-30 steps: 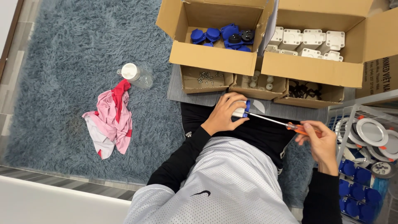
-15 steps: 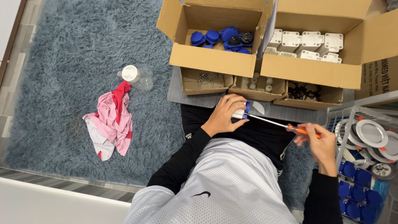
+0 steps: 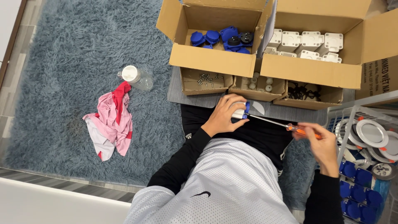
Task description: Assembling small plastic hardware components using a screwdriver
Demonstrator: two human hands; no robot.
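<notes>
Two bare hands work over the lap: the left hand is clenched around a small white-and-blue plastic part, while the right hand grips an orange-handled screwdriver, its metal tip touching the part just beside the left fingertips.

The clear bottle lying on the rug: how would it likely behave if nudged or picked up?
The bottle lies on its side and looks round, so it could roll, though the shaggy rug would probably slow it. It looks see-through and empty, so it is likely light. Its white cap seems to be on, so a spill looks unlikely.
</notes>
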